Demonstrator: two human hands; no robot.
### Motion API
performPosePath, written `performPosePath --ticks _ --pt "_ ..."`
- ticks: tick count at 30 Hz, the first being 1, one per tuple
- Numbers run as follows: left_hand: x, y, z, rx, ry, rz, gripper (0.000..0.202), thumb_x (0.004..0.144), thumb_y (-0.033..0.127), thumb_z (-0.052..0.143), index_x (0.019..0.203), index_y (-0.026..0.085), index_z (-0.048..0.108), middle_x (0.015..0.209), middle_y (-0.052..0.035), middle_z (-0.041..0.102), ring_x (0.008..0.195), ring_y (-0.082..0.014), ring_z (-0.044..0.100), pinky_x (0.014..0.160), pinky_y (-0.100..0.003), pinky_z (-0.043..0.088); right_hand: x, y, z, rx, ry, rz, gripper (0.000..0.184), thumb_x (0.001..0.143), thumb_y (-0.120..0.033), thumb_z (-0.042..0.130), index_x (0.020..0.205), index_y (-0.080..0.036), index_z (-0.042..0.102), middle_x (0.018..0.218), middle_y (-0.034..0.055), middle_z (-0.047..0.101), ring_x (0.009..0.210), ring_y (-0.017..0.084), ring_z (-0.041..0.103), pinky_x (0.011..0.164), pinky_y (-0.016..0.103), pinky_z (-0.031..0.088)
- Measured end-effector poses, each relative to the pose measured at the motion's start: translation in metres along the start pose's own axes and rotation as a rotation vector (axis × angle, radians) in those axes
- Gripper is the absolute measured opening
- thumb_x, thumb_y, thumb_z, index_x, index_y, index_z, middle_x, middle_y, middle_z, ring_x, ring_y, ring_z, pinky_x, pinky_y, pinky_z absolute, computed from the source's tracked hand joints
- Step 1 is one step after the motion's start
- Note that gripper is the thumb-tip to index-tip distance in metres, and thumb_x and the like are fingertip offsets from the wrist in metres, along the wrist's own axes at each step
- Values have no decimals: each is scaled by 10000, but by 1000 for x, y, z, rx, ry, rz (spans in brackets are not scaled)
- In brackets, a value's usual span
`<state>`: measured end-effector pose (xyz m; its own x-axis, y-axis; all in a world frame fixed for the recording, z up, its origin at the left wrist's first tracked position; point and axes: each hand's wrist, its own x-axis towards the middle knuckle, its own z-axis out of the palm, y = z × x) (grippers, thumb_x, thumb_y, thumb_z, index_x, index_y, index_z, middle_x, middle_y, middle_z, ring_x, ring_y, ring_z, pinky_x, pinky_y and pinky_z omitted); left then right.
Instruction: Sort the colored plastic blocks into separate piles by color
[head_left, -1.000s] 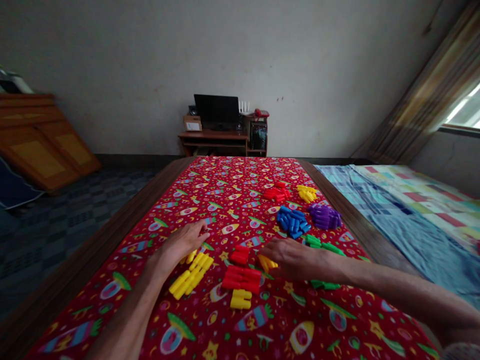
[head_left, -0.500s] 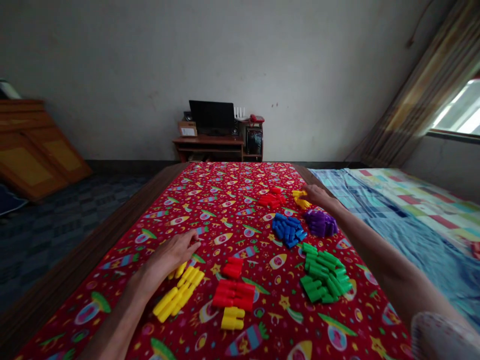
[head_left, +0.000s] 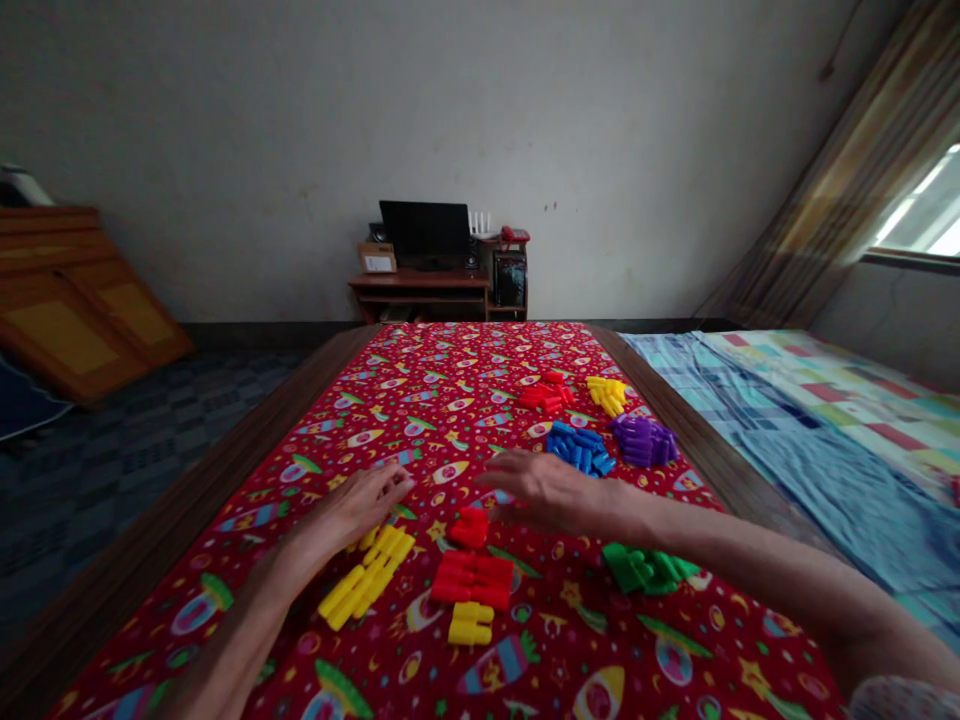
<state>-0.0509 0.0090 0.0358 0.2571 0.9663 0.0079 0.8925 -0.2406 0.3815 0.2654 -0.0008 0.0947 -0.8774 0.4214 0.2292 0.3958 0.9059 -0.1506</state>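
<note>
My left hand (head_left: 369, 500) rests palm down on the cloth, fingers loosely bent and apart, with nothing visible in it. Just below it lies a row of joined yellow plastic building blocks (head_left: 369, 578), its far end partly hidden by the hand. My right hand (head_left: 536, 487) is over the middle, fingers stretched leftward and apart, and no block shows in it. Its fingertips are close to a small red block piece (head_left: 469, 527). Nearer me are joined red blocks (head_left: 472, 580) and a yellow block piece (head_left: 471, 623).
Under my right forearm are green blocks (head_left: 646, 570), partly covered. Beyond it lie piles of blue blocks (head_left: 580, 447), purple blocks (head_left: 645, 441), yellow blocks (head_left: 607, 394) and red blocks (head_left: 546, 394). A red patterned cloth (head_left: 420, 420) covers the table; a bed (head_left: 795, 410) stands right.
My right hand has left the far yellow pile and come left and nearer, to the small red piece. My left hand stays almost where it was.
</note>
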Motion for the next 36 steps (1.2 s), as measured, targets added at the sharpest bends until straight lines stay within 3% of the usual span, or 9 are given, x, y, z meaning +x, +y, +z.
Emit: performPosePath --ticks 5,8,10,14,18,22,25,31,36 --pt "-68 -18 14 -4 47 173 621 900 576 414 1447 281 409 1460 -72 497 1299 -265 510 1007 -378 479 -12 -67 39 -64 -109 -171 676 898 -567 516 1476 -256 355 1547 233 253 1425 396 228 1068 566 316" --pt "-103 -21 35 35 177 273 866 784 707 540 1507 296 298 1566 -106 325 1375 -352 398 1003 -447 488 -10 -71 59 -72 -114 -149 569 923 -553 473 1421 -281 431 1568 217 214 1433 409 201 1059 640 289" --pt "-110 -13 49 47 247 305 848 758 692 601 1480 324 351 1579 -96 291 1391 -368 365 1022 -464 474 -1 -64 69 -89 -98 -131 482 953 -519 425 1351 -259 505 1551 215 259 1428 397 217 1046 662 293" --pt "-83 10 66 17 349 289 567 873 496 574 1392 293 471 1469 -103 438 1324 -305 456 1064 -460 441 21 -39 80 -150 -28 -66 448 969 -467 423 1287 -182 558 1471 246 363 1407 366 270 1066 602 328" --pt "-29 21 71 -34 412 312 528 866 399 599 1358 245 488 1388 -122 504 1288 -298 481 1054 -472 441 39 -9 81 -166 4 44 393 964 -385 470 1249 -140 583 1382 255 435 1355 344 345 1040 517 405" --pt "20 27 74 -112 473 306 502 827 378 652 1287 214 538 1291 -128 569 1220 -298 531 1030 -489 447 41 17 68 -107 40 106 364 950 -349 500 1235 -140 588 1277 229 517 1269 320 429 974 509 451" --pt "47 32 72 -188 492 263 439 817 401 658 1202 197 598 1237 -124 602 1185 -287 559 1011 -471 463 35 35 50 137 78 158 340 946 -352 516 1201 -154 622 1157 160 628 1085 246 581 897 389 497" --pt "76 40 65 -281 525 168 357 865 478 567 1061 196 666 1089 -97 672 1110 -264 607 1010 -447 468 24 61 26 295 65 400 271 888 -245 589 1121 -146 683 995 80 723 894 202 666 783 283 496" --pt "76 43 66 -291 552 215 417 892 501 502 1118 179 644 1164 -121 649 1153 -260 589 1036 -437 450 32 62 30 228 -31 271 330 811 -135 622 1140 -131 650 1024 88 709 889 180 641 768 260 485"
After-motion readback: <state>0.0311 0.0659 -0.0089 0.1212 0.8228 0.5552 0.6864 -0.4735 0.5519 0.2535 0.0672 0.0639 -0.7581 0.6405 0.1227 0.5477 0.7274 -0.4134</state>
